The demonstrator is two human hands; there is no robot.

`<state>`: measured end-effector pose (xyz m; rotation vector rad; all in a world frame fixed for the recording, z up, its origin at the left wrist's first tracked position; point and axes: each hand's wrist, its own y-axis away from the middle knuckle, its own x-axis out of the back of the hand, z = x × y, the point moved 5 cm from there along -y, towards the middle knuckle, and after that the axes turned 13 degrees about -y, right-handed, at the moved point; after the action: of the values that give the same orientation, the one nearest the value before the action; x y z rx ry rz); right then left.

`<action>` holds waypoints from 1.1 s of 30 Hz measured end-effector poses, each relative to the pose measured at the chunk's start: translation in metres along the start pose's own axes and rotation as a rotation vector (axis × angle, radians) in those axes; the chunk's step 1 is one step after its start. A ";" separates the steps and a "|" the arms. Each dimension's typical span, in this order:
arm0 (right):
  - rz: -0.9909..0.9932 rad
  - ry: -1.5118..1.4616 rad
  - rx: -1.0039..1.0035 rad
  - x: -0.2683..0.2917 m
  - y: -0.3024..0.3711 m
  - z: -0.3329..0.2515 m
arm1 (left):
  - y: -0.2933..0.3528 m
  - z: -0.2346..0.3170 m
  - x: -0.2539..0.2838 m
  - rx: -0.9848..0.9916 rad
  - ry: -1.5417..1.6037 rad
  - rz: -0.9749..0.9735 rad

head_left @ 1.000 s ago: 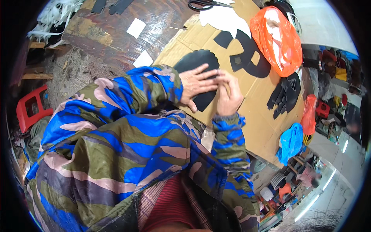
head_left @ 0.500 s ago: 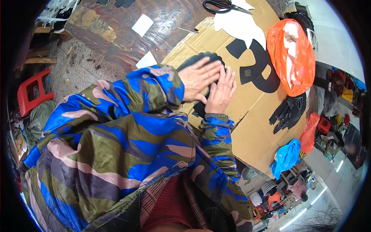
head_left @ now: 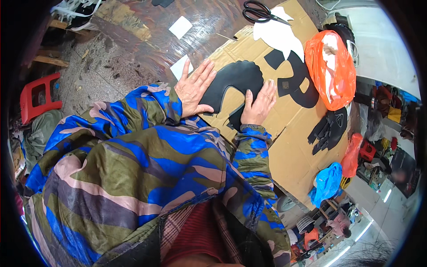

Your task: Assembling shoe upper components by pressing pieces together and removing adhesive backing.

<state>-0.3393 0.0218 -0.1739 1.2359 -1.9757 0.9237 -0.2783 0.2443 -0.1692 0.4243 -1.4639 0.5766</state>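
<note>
A black curved piece point(head_left: 242, 74) with a scalloped outer edge, shaped like a horseshoe, lies flat on the cardboard sheet point(head_left: 296, 144) before me. My left hand point(head_left: 195, 88) rests flat along its left side, fingers stretched out and thumb apart. Against its right side lies my right hand point(head_left: 259, 104), fingers straight and thumb raised apart from them. Neither hand grips anything. The palms and part of the piece's lower right end are hidden under my hands. Just right of it are flat black cut pieces point(head_left: 305, 98), one bearing a small square mark.
Black-handled scissors point(head_left: 257, 12) lie on a white cut shape point(head_left: 282, 38) at the far side. An orange plastic bag point(head_left: 311, 71) stands at the right, above black gloves point(head_left: 334, 129) and a blue bag point(head_left: 326, 183). White squares point(head_left: 180, 27) lie on the wooden table point(head_left: 147, 33).
My hands, overlapping on the black piece before, have moved apart: the left to the left side, the right slightly right. The curved piece now shows almost whole. The view has shifted slightly.
</note>
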 end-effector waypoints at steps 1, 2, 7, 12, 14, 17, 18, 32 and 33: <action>0.031 -0.104 -0.020 0.003 0.001 0.000 | 0.005 -0.003 0.002 0.042 0.007 0.021; 0.035 -0.103 -0.011 0.004 0.005 -0.002 | 0.010 -0.005 0.004 0.082 0.016 0.043; 0.131 -0.355 -0.131 0.011 0.034 -0.017 | 0.020 -0.011 0.003 0.175 0.010 0.044; 0.258 -0.797 -0.529 0.010 0.037 -0.001 | 0.015 -0.007 0.007 0.177 0.019 -0.025; 0.243 -0.858 -0.604 0.011 0.032 0.011 | 0.014 -0.008 0.009 0.183 0.030 -0.034; 0.103 -1.345 -0.705 -0.001 0.027 0.015 | 0.012 -0.010 0.005 0.198 0.107 0.010; 0.097 -1.342 -0.699 0.000 0.027 0.012 | 0.012 -0.011 0.005 0.194 0.146 0.057; -0.088 -2.163 -0.622 0.006 0.078 0.000 | -0.009 -0.006 0.061 0.154 0.837 0.454; -0.028 -2.154 -0.690 0.002 0.079 0.002 | -0.010 -0.006 0.064 0.147 0.876 0.429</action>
<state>-0.4130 0.0443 -0.1919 1.7930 -2.8758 -1.9687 -0.2664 0.2463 -0.1054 -0.0587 -0.6577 1.0543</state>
